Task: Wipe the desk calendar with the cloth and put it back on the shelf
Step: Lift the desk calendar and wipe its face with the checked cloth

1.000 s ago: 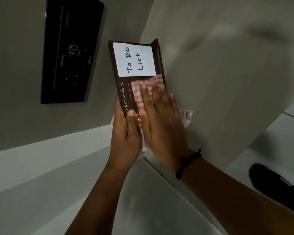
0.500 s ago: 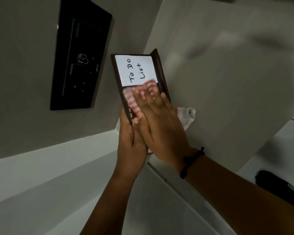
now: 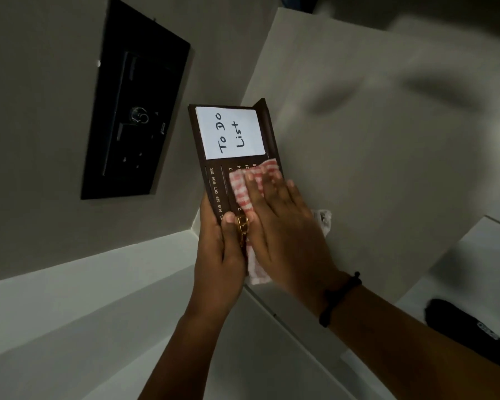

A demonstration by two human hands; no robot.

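Observation:
The desk calendar [image 3: 214,180] is a dark brown board with month names down its left side and a white "To Do List" card on its upper part. My left hand [image 3: 220,249] grips its lower end, thumb on the front beside a gold clip. My right hand [image 3: 283,226] lies flat on the calendar's lower half and presses a red-and-white checked cloth [image 3: 240,189] against it. The cloth sticks out past my fingertips, below my palm and at the right of my hand.
A black wall panel [image 3: 133,111] hangs to the left of the calendar. A pale cabinet side [image 3: 373,140] rises at the right. White shelf surfaces [image 3: 84,284] run below my arms. A black object [image 3: 468,333] lies at the lower right.
My right hand slid the cloth up to the card's lower edge and then back down the calendar face. The month names and some date numbers now show again.

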